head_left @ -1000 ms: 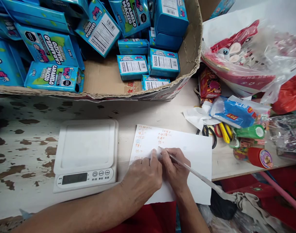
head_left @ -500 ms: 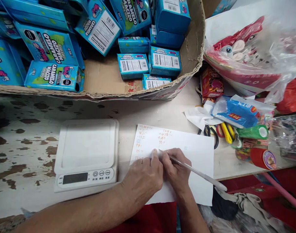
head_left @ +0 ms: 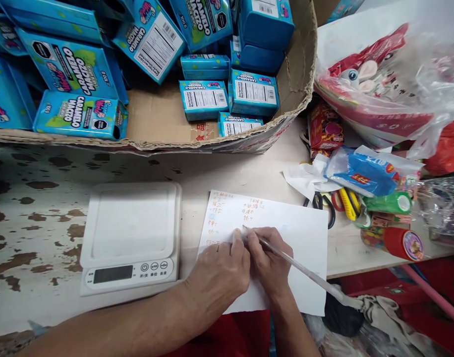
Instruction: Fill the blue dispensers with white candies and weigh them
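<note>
A sheet of white paper lies on the table with columns of orange handwritten characters on its left half. My right hand grips a long, pale translucent pen, its tip touching the paper just below the written lines. My left hand rests on the sheet, index finger stretched out beside the pen tip, holding nothing. Left of the paper sits a white digital kitchen scale, its display dark.
Behind, a cardboard box holds several blue candy boxes. At right are a yellow-handled cutter, a green tape roll, a red-lidded candy jar, a blue packet and a plastic bag.
The pen's back end has swung slightly down and to the right, and its tip has shifted slightly up the page. My left hand stays in place.
</note>
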Available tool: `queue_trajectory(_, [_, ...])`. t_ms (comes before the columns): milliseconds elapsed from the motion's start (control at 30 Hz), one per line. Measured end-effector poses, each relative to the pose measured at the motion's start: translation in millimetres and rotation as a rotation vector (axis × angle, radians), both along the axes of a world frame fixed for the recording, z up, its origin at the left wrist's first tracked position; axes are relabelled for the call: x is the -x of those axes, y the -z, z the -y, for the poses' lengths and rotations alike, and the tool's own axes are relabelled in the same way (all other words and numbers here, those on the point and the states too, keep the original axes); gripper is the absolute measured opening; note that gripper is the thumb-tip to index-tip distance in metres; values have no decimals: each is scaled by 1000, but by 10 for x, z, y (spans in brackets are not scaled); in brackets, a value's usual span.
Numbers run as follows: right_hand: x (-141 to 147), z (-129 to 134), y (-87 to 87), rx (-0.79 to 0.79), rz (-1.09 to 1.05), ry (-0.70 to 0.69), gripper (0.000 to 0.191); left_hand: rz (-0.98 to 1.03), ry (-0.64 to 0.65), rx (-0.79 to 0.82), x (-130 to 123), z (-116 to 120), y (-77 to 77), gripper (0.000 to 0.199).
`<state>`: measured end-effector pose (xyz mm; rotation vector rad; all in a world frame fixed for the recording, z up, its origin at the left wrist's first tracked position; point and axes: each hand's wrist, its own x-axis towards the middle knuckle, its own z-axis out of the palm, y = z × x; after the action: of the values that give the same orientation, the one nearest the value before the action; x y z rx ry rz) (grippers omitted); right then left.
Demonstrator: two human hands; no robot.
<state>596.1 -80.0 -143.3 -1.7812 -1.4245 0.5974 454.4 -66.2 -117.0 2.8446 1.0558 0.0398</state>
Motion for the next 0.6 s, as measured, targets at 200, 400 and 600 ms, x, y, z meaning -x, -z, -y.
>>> queue_trajectory(200, [6, 11, -3, 40, -77, 68, 8, -4, -2, 11, -1, -11, -2, 28])
queue_trajectory(400, [18, 7, -16, 45, -46, 85, 9, 25, -7, -9, 5, -25, -14, 30])
queue_trajectory(600, [20, -8, -48, 36, -30, 72, 10, 38, -14, -50, -1, -5, 0, 30])
